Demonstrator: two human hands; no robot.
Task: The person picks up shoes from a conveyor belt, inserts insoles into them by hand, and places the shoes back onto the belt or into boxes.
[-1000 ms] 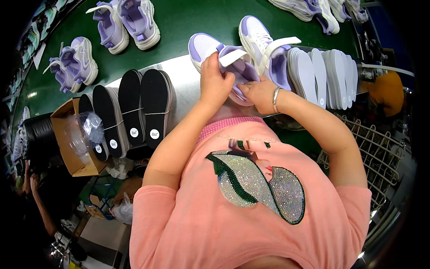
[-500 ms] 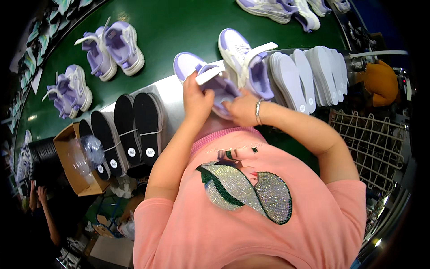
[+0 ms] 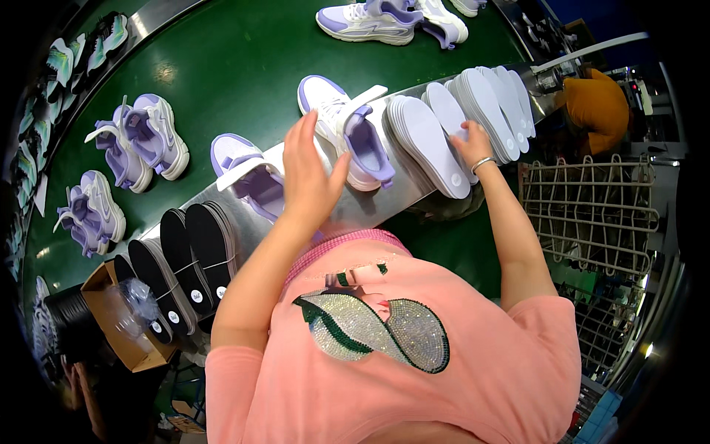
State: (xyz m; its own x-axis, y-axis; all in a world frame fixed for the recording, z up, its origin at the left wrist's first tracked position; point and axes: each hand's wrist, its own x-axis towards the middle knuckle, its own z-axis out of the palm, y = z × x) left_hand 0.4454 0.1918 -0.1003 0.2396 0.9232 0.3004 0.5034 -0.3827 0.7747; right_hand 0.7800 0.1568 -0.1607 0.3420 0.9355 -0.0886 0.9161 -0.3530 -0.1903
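- Left hand (image 3: 310, 174) open, grip released, hovering over the two lilac-and-white shoes (image 3: 347, 129) lying on the steel bench (image 3: 370, 207).
- Right hand (image 3: 472, 144) fingers touching the white insoles (image 3: 436, 140) stack; grasp unclear, cannot tell.
- Step, judged: picking an insole.
- Next move calls for peeling off one insole only.

Green conveyor belt (image 3: 244, 66), steel ledge (image 3: 384, 200), wire rack (image 3: 592, 214)
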